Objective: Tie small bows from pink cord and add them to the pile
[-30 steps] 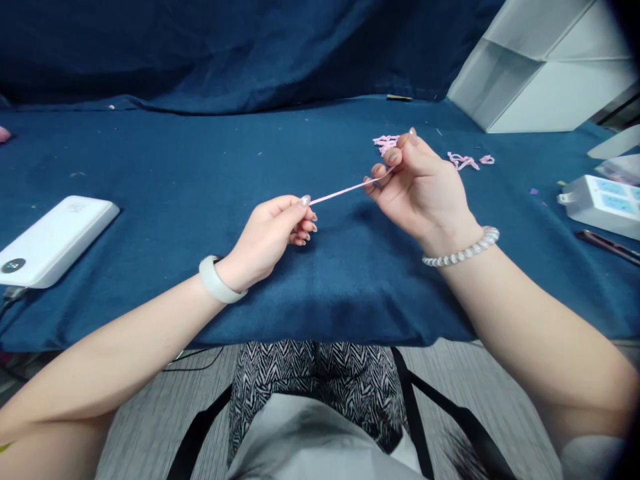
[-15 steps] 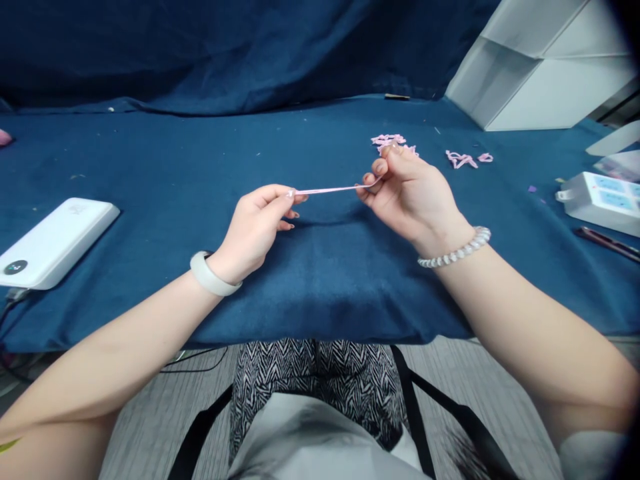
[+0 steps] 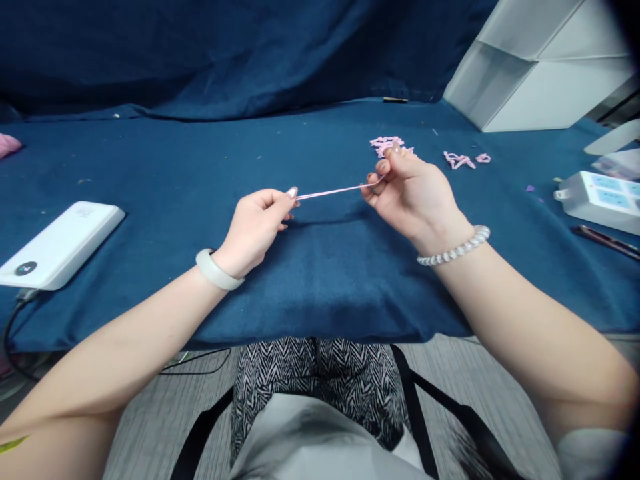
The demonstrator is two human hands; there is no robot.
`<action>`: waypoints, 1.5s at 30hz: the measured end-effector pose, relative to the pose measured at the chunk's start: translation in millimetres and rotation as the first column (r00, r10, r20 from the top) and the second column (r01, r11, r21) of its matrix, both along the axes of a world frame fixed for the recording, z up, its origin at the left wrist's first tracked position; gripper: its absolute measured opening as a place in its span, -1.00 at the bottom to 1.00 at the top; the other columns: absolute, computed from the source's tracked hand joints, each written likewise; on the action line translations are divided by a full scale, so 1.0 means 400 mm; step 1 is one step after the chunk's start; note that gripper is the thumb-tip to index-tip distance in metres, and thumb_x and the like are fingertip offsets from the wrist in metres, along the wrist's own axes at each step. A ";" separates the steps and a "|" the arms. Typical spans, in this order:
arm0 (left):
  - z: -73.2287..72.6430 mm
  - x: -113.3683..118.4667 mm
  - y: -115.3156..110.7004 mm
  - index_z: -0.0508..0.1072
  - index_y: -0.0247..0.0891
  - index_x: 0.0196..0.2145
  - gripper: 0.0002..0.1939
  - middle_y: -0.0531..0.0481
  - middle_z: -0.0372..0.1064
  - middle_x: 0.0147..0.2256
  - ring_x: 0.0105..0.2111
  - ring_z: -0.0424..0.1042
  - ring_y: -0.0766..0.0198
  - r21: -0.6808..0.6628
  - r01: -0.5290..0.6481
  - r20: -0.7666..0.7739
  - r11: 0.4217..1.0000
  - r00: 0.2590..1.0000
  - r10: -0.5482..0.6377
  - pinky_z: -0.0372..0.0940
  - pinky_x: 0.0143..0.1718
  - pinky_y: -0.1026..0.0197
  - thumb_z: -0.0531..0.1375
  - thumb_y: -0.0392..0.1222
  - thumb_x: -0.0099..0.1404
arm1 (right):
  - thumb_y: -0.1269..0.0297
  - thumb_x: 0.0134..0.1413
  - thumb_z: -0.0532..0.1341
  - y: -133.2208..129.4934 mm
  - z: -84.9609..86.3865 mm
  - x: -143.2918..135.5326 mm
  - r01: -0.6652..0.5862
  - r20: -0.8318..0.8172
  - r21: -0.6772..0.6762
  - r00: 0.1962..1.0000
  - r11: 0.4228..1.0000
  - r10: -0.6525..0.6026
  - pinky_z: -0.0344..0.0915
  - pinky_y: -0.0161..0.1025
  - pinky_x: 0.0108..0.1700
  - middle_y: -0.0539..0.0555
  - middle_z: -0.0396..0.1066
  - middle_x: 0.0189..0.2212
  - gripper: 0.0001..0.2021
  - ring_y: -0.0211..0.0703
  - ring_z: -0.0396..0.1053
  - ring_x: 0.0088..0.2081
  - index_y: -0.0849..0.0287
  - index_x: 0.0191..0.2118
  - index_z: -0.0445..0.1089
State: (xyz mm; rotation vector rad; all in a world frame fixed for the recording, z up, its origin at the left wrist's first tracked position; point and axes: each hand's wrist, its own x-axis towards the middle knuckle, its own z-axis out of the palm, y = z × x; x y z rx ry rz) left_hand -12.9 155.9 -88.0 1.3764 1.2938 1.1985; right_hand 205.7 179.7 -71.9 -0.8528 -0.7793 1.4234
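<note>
A thin pink yarn strand is stretched taut between my two hands, above the blue cloth. My left hand pinches one end between thumb and forefinger. My right hand, raised a little higher, grips the other end, with the strand running over its curled fingers. Partly covered by the right hand's fingertips in this view is a small heap of pink yarn pieces. A few more pink pieces lie just to the right of it.
On the left are a white power bank with a cable plugged in and a pink bundle at the edge. A white box stands at the back right. A white case and a dark pen lie at the right.
The strand stays taut between my hands. My left thumb and fingers have shifted slightly on their end; the right hand is almost still. The view has moved a little.
</note>
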 end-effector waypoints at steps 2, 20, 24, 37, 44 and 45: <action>-0.002 0.000 0.000 0.50 -0.33 -0.46 -0.66 -0.06 0.46 -0.41 -0.44 0.36 0.41 -0.013 0.012 -0.031 1.000 0.999 -0.013 0.23 -0.48 0.41 0.23 0.01 0.28 | 0.36 0.27 0.11 -0.005 0.009 -0.005 0.031 -0.043 -0.038 0.999 0.999 -0.033 0.29 -0.30 -0.29 -0.11 0.20 -0.56 -0.84 -0.35 0.27 -0.48 0.12 -0.39 0.23; -0.014 -0.005 0.009 0.48 -0.29 -0.36 -0.77 -0.04 0.46 -0.31 -0.39 0.41 0.42 0.033 0.056 0.070 0.998 0.996 -0.058 0.33 -0.43 0.43 0.22 -0.06 0.33 | 0.38 0.30 0.07 -0.015 0.018 -0.025 0.058 -0.032 -0.121 0.998 0.991 -0.062 0.26 -0.39 -0.40 -0.15 0.18 -0.60 -0.81 -0.43 0.27 -0.55 0.14 -0.39 0.20; -0.010 -0.004 0.011 0.46 -0.28 -0.39 -0.83 -0.01 0.45 -0.32 -0.40 0.41 0.42 0.024 0.020 0.165 1.000 0.986 -0.024 0.33 -0.45 0.43 0.25 -0.14 0.30 | 0.39 0.33 0.04 -0.019 0.016 -0.027 0.055 -0.040 -0.120 0.997 0.991 -0.060 0.27 -0.38 -0.39 -0.14 0.19 -0.61 -0.78 -0.41 0.29 -0.55 0.16 -0.41 0.20; -0.001 0.015 0.004 0.15 -0.17 -0.30 -0.84 0.03 0.55 -0.28 -0.11 0.54 0.22 0.136 0.171 0.577 0.976 0.787 -0.218 0.39 0.01 0.12 0.10 -0.17 0.41 | 0.46 0.25 0.10 -0.038 -0.053 -0.077 -0.098 0.032 -0.135 0.994 0.986 0.103 0.31 -0.34 -0.33 -0.10 0.28 -0.63 -0.78 -0.37 0.31 -0.55 0.21 -0.45 0.27; -0.001 0.023 0.021 0.09 -0.15 -0.30 -0.86 0.22 0.30 -0.58 -0.48 0.50 0.41 0.014 0.049 0.438 0.999 0.897 -0.050 0.46 -0.11 0.20 -0.03 -0.21 0.47 | 0.49 0.18 0.16 -0.047 -0.069 -0.092 -0.128 0.052 -0.097 0.990 0.987 0.133 0.29 -0.36 -0.35 -0.10 0.31 -0.62 -0.83 -0.39 0.29 -0.57 0.22 -0.44 0.30; -0.003 0.024 0.022 0.09 -0.14 -0.29 -0.87 0.23 0.29 -0.58 -0.52 0.47 0.43 -0.004 0.040 0.407 0.999 0.913 -0.034 0.47 -0.19 0.24 -0.04 -0.19 0.48 | 0.48 0.18 0.16 -0.048 -0.068 -0.093 -0.129 0.058 -0.095 0.989 0.987 0.135 0.28 -0.37 -0.36 -0.10 0.30 -0.62 -0.83 -0.40 0.28 -0.57 0.22 -0.45 0.30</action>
